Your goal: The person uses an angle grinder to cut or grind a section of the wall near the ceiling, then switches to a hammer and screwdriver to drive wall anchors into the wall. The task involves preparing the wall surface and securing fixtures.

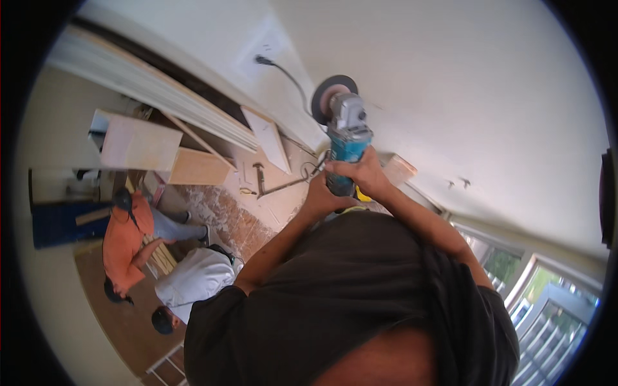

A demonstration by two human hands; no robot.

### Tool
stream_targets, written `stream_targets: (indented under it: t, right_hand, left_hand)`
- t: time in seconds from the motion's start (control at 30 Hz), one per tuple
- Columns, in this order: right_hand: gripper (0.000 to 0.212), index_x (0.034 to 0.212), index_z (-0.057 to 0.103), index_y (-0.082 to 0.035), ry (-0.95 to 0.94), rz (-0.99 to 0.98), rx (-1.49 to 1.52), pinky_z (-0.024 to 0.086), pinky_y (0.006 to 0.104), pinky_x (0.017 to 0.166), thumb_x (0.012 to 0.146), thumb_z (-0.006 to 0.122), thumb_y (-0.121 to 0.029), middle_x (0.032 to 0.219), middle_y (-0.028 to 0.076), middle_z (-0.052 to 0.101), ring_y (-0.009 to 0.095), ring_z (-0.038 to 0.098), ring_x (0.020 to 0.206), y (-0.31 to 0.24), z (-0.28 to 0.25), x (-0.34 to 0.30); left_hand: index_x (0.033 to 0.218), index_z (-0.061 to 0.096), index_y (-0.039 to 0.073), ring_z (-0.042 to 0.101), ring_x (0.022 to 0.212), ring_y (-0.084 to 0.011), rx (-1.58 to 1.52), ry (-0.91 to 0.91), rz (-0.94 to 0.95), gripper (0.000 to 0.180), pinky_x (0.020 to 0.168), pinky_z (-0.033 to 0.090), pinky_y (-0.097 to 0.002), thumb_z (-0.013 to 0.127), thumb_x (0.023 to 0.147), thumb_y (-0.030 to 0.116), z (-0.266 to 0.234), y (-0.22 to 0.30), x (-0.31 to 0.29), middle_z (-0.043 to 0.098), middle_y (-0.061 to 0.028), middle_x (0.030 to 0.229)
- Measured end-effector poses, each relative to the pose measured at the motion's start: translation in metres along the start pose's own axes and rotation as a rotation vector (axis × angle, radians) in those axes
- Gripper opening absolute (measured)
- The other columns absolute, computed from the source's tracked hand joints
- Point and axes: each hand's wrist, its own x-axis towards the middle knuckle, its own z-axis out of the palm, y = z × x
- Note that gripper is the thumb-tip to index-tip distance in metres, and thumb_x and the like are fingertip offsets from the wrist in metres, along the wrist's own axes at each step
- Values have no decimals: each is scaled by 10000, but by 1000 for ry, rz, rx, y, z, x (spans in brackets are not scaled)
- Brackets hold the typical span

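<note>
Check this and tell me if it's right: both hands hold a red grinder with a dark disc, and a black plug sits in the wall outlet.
Not quite: the head view shows the grinder is teal with a grey head, not red. The left hand and right hand do hold it, its disc is dark, and a black plug sits in the outlet.

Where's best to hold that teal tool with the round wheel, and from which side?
Probably take the teal grinder around its long body, from the end nearest the wearer, as the left hand and right hand do. That part looks slim enough to wrap around, and the wide round disc sits at the far end.
</note>
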Motion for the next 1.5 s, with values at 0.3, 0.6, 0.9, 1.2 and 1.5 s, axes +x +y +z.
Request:
stream_targets:
  t: [0.3,0.6,0.9,1.2,1.5]
  right_hand:
    - [406,1085,616,26,-171,74,253,573,426,849,724,727,-122,986,145,670,284,701,931,-10,48,8]
    - [401,1159,564,-17,-152,388,357,564,528,968,807,686,-163,1051,139,645,323,672,1043,5,43,-11]
    - [313,1043,606,21,75,709,475,568,565,925,845,674,-212,968,167,667,333,685,922,54,61,-3]
    - [276,1028,563,-12,92,891,529,569,609,828,836,641,-194,955,161,650,348,674,902,111,53,18]
    - [318,1033,582,15,40,949,423,564,521,877,839,653,-227,938,172,656,337,677,896,112,67,20]
  left_hand:
    - [1449,533,1,654,1078,-203,-104,75,128,812,978,506,-367,900,755,210,-49,-19,-75,700,-109,1186]
    - [1400,605,17,717,1122,-261,82,274,89,570,962,525,-354,771,870,143,-6,-37,-122,712,-186,1247]
    - [1391,589,14,717,954,-346,430,460,203,673,777,568,-424,836,789,184,-14,-31,-165,709,-192,1152]
    - [1313,574,-85,702,865,-367,676,357,306,622,735,563,-459,788,842,259,-37,-28,-168,688,-209,1062]
    - [1013,613,0,697,857,-355,698,81,145,369,738,560,-457,782,815,262,-63,-11,-152,688,-163,883]
